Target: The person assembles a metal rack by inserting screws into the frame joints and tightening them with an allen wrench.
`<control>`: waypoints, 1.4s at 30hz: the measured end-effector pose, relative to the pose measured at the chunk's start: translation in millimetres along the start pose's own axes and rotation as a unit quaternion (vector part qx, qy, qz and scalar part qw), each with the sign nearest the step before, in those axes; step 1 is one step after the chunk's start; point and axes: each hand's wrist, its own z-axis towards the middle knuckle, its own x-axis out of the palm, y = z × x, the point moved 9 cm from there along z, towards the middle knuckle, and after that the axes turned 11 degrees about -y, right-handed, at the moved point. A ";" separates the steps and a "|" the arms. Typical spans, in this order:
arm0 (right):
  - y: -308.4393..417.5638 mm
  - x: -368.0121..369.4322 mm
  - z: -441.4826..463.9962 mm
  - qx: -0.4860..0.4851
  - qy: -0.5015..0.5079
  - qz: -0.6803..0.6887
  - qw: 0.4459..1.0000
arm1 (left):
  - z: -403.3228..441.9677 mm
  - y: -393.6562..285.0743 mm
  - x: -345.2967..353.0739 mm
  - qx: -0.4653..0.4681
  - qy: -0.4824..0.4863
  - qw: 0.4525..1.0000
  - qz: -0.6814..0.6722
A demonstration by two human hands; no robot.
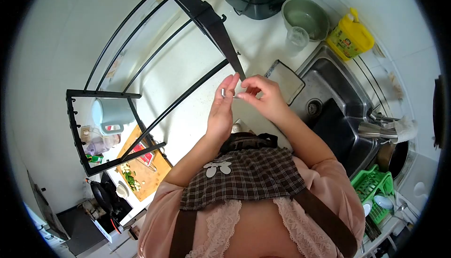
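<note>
Left hand (221,110) loosely open against small metal piece (223,92), right hand (267,99) pinching its end, black rack (217,31) beside both hands

The apron (253,173) is brown plaid, the jug (355,35) yellow, the bowl (315,17) grey-green, and the rack (181,93) black.

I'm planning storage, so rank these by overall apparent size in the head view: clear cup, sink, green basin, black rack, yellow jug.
1. Black rack
2. Sink
3. Green basin and yellow jug: look alike
4. Clear cup
</note>
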 end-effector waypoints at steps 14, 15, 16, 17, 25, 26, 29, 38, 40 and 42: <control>30.2 -47.9 28.1 -0.086 -0.115 -0.022 0.989 | -29.3 -96.5 41.0 0.309 0.020 0.830 0.464; 23.9 -48.7 35.1 -0.047 -0.108 -0.011 0.993 | -30.8 -113.6 41.0 0.385 -0.032 0.778 0.495; 18.3 -48.0 41.7 -0.008 -0.101 0.000 0.995 | -32.4 -129.1 43.3 0.457 -0.084 0.718 0.519; 10.6 -45.0 46.0 0.013 -0.096 0.003 0.995 | -28.9 -141.0 50.7 0.498 -0.106 0.663 0.549; 2.4 -30.6 62.3 0.017 -0.050 0.083 0.995 | 22.6 -132.2 38.0 0.339 -0.092 0.733 0.582; 5.7 -30.5 62.3 -0.002 -0.046 0.084 0.995 | 26.6 -128.1 35.7 0.319 -0.083 0.760 0.560; 4.6 -26.4 62.7 -0.023 -0.032 0.092 0.995 | 30.2 -128.2 37.5 0.305 -0.075 0.777 0.546; -3.4 -22.3 67.5 -0.021 -0.024 0.088 0.996 | 33.8 -119.5 35.3 0.253 -0.081 0.797 0.542; -1.7 -22.4 68.5 -0.032 -0.029 0.092 0.995 | 33.0 -120.3 37.3 0.256 -0.080 0.795 0.544; -0.9 -21.5 69.3 -0.032 -0.026 0.089 0.995 | 32.8 -121.3 39.3 0.259 -0.080 0.794 0.545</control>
